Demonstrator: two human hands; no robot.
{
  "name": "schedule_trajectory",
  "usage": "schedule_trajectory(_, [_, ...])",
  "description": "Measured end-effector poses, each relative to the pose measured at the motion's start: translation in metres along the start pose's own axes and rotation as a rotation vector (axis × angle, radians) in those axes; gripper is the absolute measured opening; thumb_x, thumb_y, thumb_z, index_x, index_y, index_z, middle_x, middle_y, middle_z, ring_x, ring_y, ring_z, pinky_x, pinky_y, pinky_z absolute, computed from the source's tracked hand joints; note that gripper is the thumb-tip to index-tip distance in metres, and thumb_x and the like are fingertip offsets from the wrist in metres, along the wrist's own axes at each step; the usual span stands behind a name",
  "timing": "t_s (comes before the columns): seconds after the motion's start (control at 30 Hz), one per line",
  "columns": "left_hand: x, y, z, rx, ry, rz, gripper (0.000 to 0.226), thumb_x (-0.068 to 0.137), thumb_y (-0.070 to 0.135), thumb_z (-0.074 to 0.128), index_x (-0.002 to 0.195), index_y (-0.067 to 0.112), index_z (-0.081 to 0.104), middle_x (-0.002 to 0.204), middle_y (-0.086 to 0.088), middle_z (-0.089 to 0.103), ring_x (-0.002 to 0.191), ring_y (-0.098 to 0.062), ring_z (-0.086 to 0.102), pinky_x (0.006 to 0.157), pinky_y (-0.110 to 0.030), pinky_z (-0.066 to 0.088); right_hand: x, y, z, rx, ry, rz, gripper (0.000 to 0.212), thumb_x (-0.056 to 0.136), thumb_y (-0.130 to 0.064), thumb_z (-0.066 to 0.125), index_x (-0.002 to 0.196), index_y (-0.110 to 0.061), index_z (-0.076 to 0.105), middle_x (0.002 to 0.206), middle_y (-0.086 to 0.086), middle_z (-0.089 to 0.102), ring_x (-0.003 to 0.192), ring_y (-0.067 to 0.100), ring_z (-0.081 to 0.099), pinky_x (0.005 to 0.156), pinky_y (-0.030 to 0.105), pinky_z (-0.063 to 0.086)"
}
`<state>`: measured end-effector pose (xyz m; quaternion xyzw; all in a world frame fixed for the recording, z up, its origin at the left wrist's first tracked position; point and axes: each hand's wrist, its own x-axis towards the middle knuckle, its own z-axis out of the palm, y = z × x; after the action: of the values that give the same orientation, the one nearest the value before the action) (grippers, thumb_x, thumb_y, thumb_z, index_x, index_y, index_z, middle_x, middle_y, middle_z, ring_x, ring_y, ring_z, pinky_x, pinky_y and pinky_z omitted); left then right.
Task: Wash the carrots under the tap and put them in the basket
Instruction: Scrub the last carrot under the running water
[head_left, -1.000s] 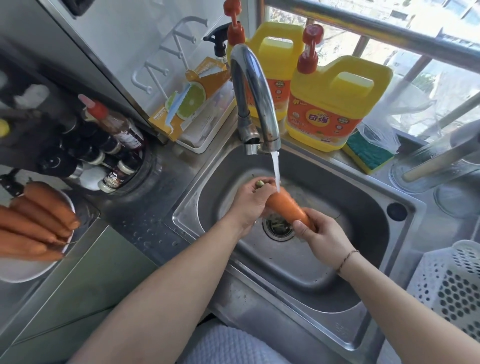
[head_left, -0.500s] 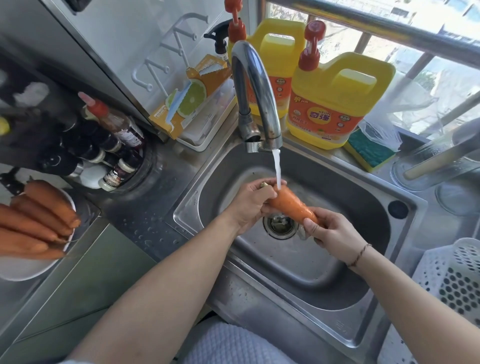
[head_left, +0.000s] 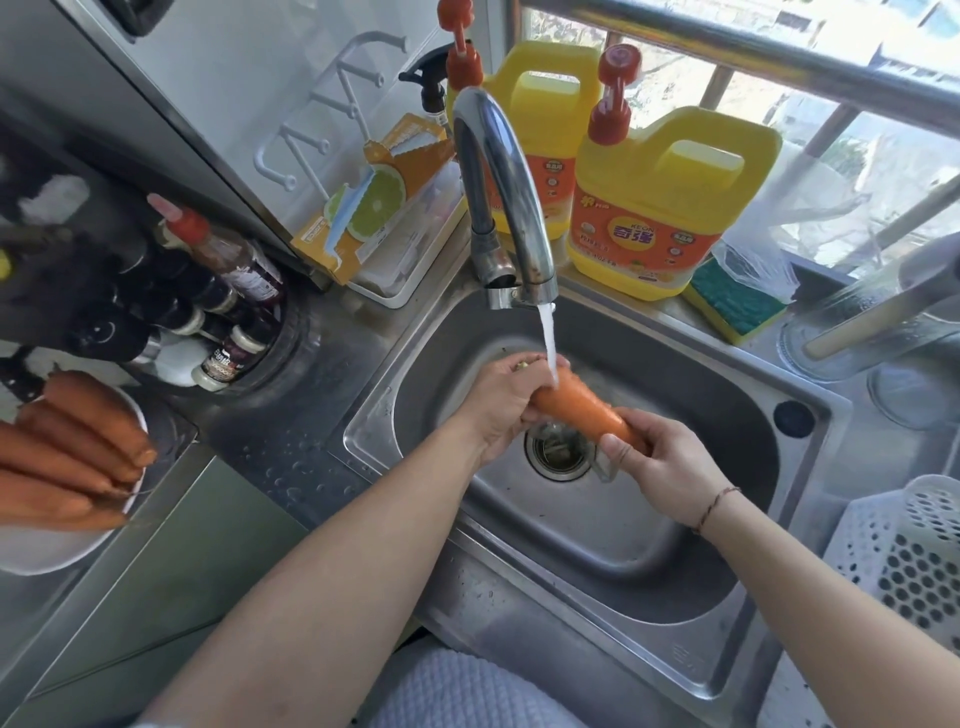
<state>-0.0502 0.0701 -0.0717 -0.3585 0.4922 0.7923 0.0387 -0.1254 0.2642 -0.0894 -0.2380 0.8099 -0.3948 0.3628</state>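
An orange carrot (head_left: 579, 408) lies across the middle of the steel sink (head_left: 717, 395), above the drain. Water runs from the curved tap (head_left: 506, 208) onto its thick end. My left hand (head_left: 498, 405) grips that thick end. My right hand (head_left: 670, 462) holds the thin end, thumb on top. Several more carrots (head_left: 72, 447) lie on a white plate (head_left: 36, 548) at the far left. The white perforated basket (head_left: 904, 561) stands at the right edge, only partly in view.
Two yellow detergent jugs (head_left: 660, 208) and a green sponge (head_left: 732, 306) stand behind the sink. A round rack of sauce bottles (head_left: 218, 317) sits left of it. A glass lid (head_left: 878, 332) lies to the back right.
Both hands and the carrot have stayed under the stream; the hands shifted slightly along the carrot, rubbing it. The camera view moved a little.
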Motion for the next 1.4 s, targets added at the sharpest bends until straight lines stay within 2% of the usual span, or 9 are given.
schedule_trajectory(0.13, [0.000, -0.001, 0.000, 0.016, -0.029, -0.005, 0.028, 0.057, 0.026, 0.070, 0.085, 0.027, 0.076, 0.103, -0.016, 0.057, 0.091, -0.034, 0.047, 0.069, -0.037, 0.042, 0.001, 0.001, -0.002, 0.171, -0.075, 0.027, 0.008, 0.095, -0.029, 0.064, 0.099, -0.026, 0.070, 0.064, -0.006, 0.061, 0.049, 0.004, 0.048, 0.054, 0.024, 0.041])
schedule_trajectory(0.33, [0.000, -0.007, -0.013, -0.084, -0.187, -0.004, 0.033, 0.073, 0.008, 0.058, 0.100, 0.019, 0.074, 0.098, -0.013, 0.059, 0.093, -0.035, 0.052, 0.088, -0.044, 0.052, -0.001, 0.001, -0.006, 0.525, -0.196, 0.127, 0.029, 0.088, -0.034, 0.066, 0.106, -0.013, 0.072, 0.076, 0.016, 0.060, 0.064, 0.030, 0.046, 0.051, 0.028, 0.041])
schedule_trajectory(0.53, [-0.003, -0.005, -0.005, -0.004, -0.017, -0.007, 0.027, 0.072, 0.024, 0.064, 0.097, 0.020, 0.073, 0.102, -0.014, 0.060, 0.090, -0.035, 0.057, 0.078, -0.041, 0.048, 0.000, -0.001, 0.002, 0.227, -0.077, 0.029, 0.014, 0.093, -0.033, 0.065, 0.102, -0.023, 0.070, 0.067, -0.002, 0.063, 0.048, 0.003, 0.048, 0.050, 0.016, 0.039])
schedule_trajectory(0.7, [-0.005, -0.007, -0.011, -0.069, -0.135, -0.036, 0.037, 0.072, 0.013, 0.055, 0.106, 0.016, 0.068, 0.099, -0.010, 0.067, 0.079, -0.025, 0.069, 0.078, -0.036, 0.056, -0.005, 0.000, -0.002, 0.433, -0.149, 0.090, 0.017, 0.092, -0.032, 0.066, 0.101, -0.018, 0.071, 0.074, 0.014, 0.060, 0.051, 0.014, 0.047, 0.049, 0.021, 0.040])
schedule_trajectory(0.87, [-0.004, -0.008, -0.006, 0.000, -0.028, -0.001, 0.027, 0.072, 0.022, 0.065, 0.098, 0.019, 0.069, 0.106, -0.011, 0.063, 0.089, -0.029, 0.064, 0.074, -0.037, 0.052, -0.005, -0.002, 0.006, 0.079, 0.003, 0.028, 0.029, 0.082, -0.051, 0.064, 0.102, -0.031, 0.071, 0.070, -0.005, 0.068, 0.060, 0.011, 0.058, 0.058, 0.028, 0.048])
schedule_trajectory(0.97, [-0.004, -0.007, -0.010, -0.022, -0.075, -0.007, 0.032, 0.070, 0.014, 0.059, 0.101, 0.017, 0.067, 0.106, -0.013, 0.061, 0.089, -0.032, 0.063, 0.074, -0.037, 0.052, -0.006, -0.003, 0.005, 0.246, -0.039, 0.056, 0.014, 0.093, -0.031, 0.067, 0.104, -0.026, 0.071, 0.065, -0.006, 0.064, 0.051, 0.006, 0.050, 0.051, 0.019, 0.041])
schedule_trajectory(1.1, [-0.005, -0.007, -0.014, -0.076, -0.137, -0.028, 0.039, 0.071, 0.008, 0.054, 0.107, 0.017, 0.067, 0.096, -0.008, 0.068, 0.077, -0.025, 0.067, 0.078, -0.036, 0.055, -0.007, -0.006, 0.005, 0.465, -0.107, 0.151, 0.017, 0.096, -0.021, 0.062, 0.109, -0.013, 0.070, 0.074, 0.014, 0.059, 0.052, 0.017, 0.044, 0.047, 0.022, 0.038])
schedule_trajectory(1.3, [-0.003, -0.006, -0.005, -0.034, 0.040, -0.025, 0.029, 0.073, 0.023, 0.064, 0.100, 0.018, 0.070, 0.101, -0.015, 0.060, 0.091, -0.035, 0.048, 0.075, -0.041, 0.044, -0.005, -0.007, 0.007, 0.024, 0.026, 0.014, 0.015, 0.089, -0.043, 0.064, 0.099, -0.032, 0.070, 0.068, -0.007, 0.067, 0.056, 0.008, 0.055, 0.057, 0.029, 0.047])
schedule_trajectory(1.4, [-0.003, -0.007, -0.006, -0.068, 0.025, -0.033, 0.029, 0.077, 0.018, 0.055, 0.103, 0.015, 0.067, 0.103, -0.014, 0.061, 0.086, -0.034, 0.056, 0.068, -0.033, 0.052, -0.003, -0.006, 0.006, 0.111, 0.005, 0.034, 0.014, 0.093, -0.034, 0.066, 0.104, -0.027, 0.071, 0.066, -0.008, 0.065, 0.054, 0.006, 0.052, 0.056, 0.026, 0.044])
